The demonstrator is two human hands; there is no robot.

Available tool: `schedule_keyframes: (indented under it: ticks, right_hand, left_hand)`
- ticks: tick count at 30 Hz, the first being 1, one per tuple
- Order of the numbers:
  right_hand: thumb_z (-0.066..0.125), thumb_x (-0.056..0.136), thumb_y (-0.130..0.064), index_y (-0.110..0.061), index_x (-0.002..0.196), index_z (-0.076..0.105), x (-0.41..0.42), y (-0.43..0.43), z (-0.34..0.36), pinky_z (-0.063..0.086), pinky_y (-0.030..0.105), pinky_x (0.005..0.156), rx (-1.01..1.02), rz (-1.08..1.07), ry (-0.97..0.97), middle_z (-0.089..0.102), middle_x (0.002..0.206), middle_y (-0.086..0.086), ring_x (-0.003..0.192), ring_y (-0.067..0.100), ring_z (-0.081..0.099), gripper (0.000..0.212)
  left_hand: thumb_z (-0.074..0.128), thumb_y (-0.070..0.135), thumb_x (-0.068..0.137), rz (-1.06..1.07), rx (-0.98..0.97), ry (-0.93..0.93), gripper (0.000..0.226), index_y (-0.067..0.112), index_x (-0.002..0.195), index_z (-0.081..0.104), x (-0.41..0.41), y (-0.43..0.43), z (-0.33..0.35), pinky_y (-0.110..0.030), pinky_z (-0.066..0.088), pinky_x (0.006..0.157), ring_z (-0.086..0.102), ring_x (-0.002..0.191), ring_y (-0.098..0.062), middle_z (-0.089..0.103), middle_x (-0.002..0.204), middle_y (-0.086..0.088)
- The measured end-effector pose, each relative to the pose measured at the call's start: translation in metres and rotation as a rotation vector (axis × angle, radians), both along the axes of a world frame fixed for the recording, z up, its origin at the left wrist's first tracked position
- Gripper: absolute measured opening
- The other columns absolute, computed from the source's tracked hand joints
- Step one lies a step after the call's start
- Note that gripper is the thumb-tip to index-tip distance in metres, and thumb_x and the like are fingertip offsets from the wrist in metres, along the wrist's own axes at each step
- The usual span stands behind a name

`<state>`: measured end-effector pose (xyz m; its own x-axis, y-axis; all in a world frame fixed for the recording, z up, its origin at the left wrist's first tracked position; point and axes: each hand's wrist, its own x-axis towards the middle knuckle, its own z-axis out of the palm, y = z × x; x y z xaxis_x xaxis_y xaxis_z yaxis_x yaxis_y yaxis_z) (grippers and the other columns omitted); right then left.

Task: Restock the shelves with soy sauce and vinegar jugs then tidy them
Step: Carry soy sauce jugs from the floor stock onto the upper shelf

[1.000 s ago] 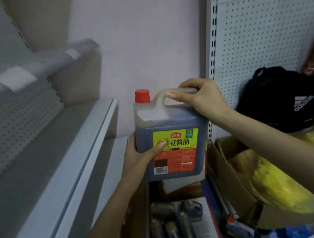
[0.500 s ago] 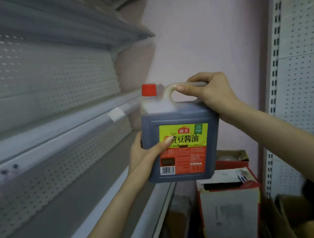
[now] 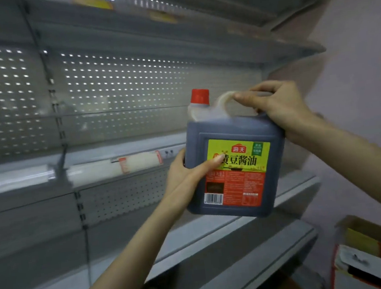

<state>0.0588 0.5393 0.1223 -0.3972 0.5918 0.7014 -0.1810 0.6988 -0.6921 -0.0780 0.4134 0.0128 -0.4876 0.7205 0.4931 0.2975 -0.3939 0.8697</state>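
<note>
— Both hands had the jug (image 3: 230,125), then?

— Yes. The left hand (image 3: 183,176) cupped its lower left side, thumb laid across the front and reaching the label (image 3: 238,160). Its other fingers were hidden behind the jug.

— And the other one?

— The right hand (image 3: 280,108) was curled round the handle (image 3: 224,97) on top of the jug, thumb on the near side, fingers wrapped over the far side.

— Where was the jug itself?

— Up in the air in front of the shelving, touching no board. It stood close to upright, leaning a little, label toward the camera. The red cap (image 3: 200,96) sat just left of the handle. Dark liquid filled it to about the shoulder.

— What was around it?

— Left of the jug rose a grey back panel (image 3: 119,88) full of small holes. Just left of the jug, level with its label, ran a white price strip (image 3: 113,167) along a board's front edge. Below the jug lay a grey shelf (image 3: 218,231). Right of the jug was a pale wall (image 3: 364,53). Below and to the right of the jug stood an open box (image 3: 374,263) with red and white sides; what it held, I could not tell.
</note>
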Motion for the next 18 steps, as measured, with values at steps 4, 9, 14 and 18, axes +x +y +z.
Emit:
schedule_keyframes:
  ticks: [4, 9, 14, 18]
  right_hand:
    - [0.080, 0.065, -0.040, -0.020, 0.072, 0.063, -0.035, -0.042, 0.007, 0.038, 0.020, 0.062, 0.013, 0.160, -0.006, 0.060, 0.072, -0.008, 0.063, 0.000, 0.050, 0.027]
    - [0.080, 0.065, -0.036, -0.019, 0.067, 0.064, -0.079, -0.100, 0.015, 0.040, 0.013, 0.053, 0.016, 0.344, -0.004, 0.062, 0.066, -0.010, 0.055, -0.005, 0.052, 0.024]
    - [0.081, 0.065, -0.034, -0.014, 0.073, 0.066, -0.126, -0.158, 0.019, 0.041, 0.012, 0.054, -0.002, 0.499, 0.008, 0.066, 0.074, -0.005, 0.063, 0.000, 0.056, 0.026]
    - [0.080, 0.067, -0.033, -0.014, 0.072, 0.065, -0.164, -0.205, 0.022, 0.041, 0.013, 0.055, -0.013, 0.581, 0.014, 0.065, 0.072, -0.005, 0.061, -0.002, 0.055, 0.025]
  left_hand:
    - [0.078, 0.053, 0.052, 0.155, 0.021, 0.025, 0.074, 0.017, 0.114, 0.058, -0.018, -0.059, 0.005, -0.032, 0.058, 0.076, 0.072, 0.088, -0.018, 0.073, 0.101, -0.003]
    - [0.077, 0.053, 0.055, 0.314, 0.032, 0.052, 0.075, 0.016, 0.116, 0.056, -0.043, -0.128, 0.006, -0.032, 0.058, 0.076, 0.071, 0.089, -0.019, 0.072, 0.103, -0.004]
    - [0.078, 0.052, 0.056, 0.441, 0.036, 0.056, 0.074, 0.015, 0.116, 0.057, -0.073, -0.197, 0.012, -0.027, 0.057, 0.073, 0.071, 0.089, -0.018, 0.073, 0.101, -0.003]
    - [0.079, 0.052, 0.054, 0.526, 0.019, 0.054, 0.075, 0.013, 0.115, 0.059, -0.100, -0.250, 0.019, -0.030, 0.057, 0.074, 0.072, 0.089, -0.020, 0.074, 0.100, -0.004]
